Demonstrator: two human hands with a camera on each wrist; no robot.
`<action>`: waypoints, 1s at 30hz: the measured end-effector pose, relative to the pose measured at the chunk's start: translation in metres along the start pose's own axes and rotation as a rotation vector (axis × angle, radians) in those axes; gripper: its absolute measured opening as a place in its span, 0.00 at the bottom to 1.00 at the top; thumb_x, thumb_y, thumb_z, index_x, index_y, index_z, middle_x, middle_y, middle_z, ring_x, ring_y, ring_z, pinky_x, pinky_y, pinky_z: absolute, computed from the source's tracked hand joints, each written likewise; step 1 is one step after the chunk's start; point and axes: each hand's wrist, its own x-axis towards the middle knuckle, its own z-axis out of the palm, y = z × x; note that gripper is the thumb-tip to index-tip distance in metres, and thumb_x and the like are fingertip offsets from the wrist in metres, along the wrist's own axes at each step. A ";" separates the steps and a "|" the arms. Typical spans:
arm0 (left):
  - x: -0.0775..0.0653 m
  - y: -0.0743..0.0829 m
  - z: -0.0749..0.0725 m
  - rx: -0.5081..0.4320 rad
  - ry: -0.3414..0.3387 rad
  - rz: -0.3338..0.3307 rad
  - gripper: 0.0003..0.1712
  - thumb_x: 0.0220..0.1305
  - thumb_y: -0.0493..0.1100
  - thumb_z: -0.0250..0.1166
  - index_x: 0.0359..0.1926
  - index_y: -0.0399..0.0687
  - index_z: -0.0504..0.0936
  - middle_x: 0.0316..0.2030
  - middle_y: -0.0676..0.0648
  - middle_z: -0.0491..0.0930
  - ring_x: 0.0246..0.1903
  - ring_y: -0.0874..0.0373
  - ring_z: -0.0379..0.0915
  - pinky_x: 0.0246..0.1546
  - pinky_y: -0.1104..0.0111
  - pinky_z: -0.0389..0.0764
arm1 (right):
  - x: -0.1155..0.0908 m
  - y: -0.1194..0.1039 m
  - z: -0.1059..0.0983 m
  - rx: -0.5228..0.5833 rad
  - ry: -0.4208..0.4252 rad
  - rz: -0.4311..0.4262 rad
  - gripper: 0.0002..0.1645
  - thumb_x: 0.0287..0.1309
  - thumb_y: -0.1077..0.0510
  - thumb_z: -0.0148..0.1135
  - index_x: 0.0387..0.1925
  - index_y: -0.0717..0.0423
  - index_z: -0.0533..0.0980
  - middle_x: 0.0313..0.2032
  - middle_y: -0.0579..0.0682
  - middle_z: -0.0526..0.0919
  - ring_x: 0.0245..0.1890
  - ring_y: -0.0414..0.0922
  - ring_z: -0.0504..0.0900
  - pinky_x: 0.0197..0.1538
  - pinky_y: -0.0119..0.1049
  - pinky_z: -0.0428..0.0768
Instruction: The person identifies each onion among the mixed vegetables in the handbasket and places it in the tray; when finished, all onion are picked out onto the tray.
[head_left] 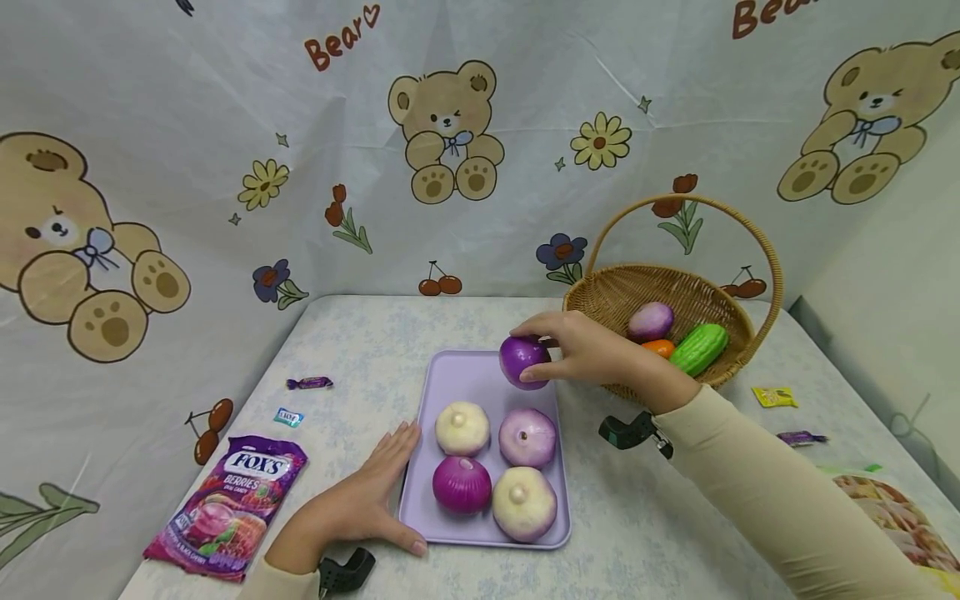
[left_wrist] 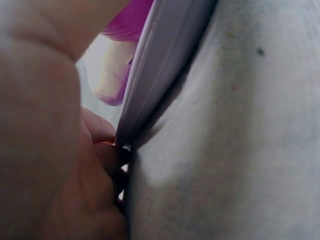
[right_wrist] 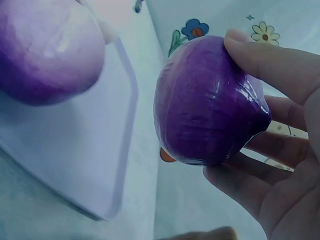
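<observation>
My right hand [head_left: 573, 346] holds a dark purple onion [head_left: 522, 362] above the far right corner of a lilac tray [head_left: 452, 372]. In the right wrist view the thumb and fingers curl round that onion [right_wrist: 202, 102]. On the tray lie a pale onion [head_left: 461, 428], a light purple onion [head_left: 527, 437], a magenta onion [head_left: 462, 485] and another pale onion [head_left: 524, 504]. At the tray's left edge my left hand [head_left: 367, 492] rests, fingers extended and thumb by the near corner. The left wrist view shows its fingers [left_wrist: 102, 130] touching the tray rim.
A wicker basket [head_left: 611, 292] at the back right contains a purple onion [head_left: 651, 322], an orange vegetable [head_left: 660, 347] and a green cucumber [head_left: 699, 349]. A candy bag [head_left: 232, 507] and small wrapped candies [head_left: 309, 383] lie left. Another candy [head_left: 776, 397] and a printed bag [head_left: 896, 517] lie right.
</observation>
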 end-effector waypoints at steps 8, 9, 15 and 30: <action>0.001 0.000 -0.001 0.005 -0.001 -0.011 0.90 0.35 0.72 0.85 0.83 0.33 0.41 0.83 0.35 0.35 0.81 0.42 0.27 0.77 0.45 0.33 | 0.007 -0.004 0.018 -0.030 -0.061 0.019 0.33 0.63 0.49 0.78 0.64 0.61 0.80 0.60 0.55 0.83 0.60 0.52 0.80 0.61 0.49 0.81; 0.001 0.000 -0.001 0.006 -0.001 -0.010 0.90 0.35 0.72 0.85 0.83 0.33 0.41 0.83 0.35 0.35 0.81 0.42 0.27 0.77 0.45 0.33 | 0.008 -0.004 0.020 -0.034 -0.072 0.026 0.33 0.63 0.49 0.77 0.64 0.61 0.80 0.61 0.56 0.82 0.60 0.53 0.80 0.62 0.49 0.81; 0.001 -0.001 -0.001 0.008 -0.003 -0.002 0.90 0.35 0.72 0.85 0.83 0.33 0.40 0.83 0.35 0.35 0.81 0.42 0.27 0.77 0.46 0.33 | 0.013 -0.002 0.036 -0.058 -0.120 0.072 0.34 0.62 0.51 0.78 0.65 0.65 0.79 0.60 0.60 0.82 0.61 0.55 0.79 0.64 0.49 0.79; 0.001 -0.001 0.000 0.004 -0.005 0.002 0.91 0.35 0.73 0.85 0.83 0.33 0.40 0.83 0.35 0.35 0.81 0.42 0.27 0.77 0.46 0.32 | 0.012 0.011 0.053 -0.118 -0.183 0.133 0.32 0.61 0.56 0.77 0.63 0.66 0.79 0.59 0.61 0.82 0.62 0.58 0.78 0.67 0.53 0.76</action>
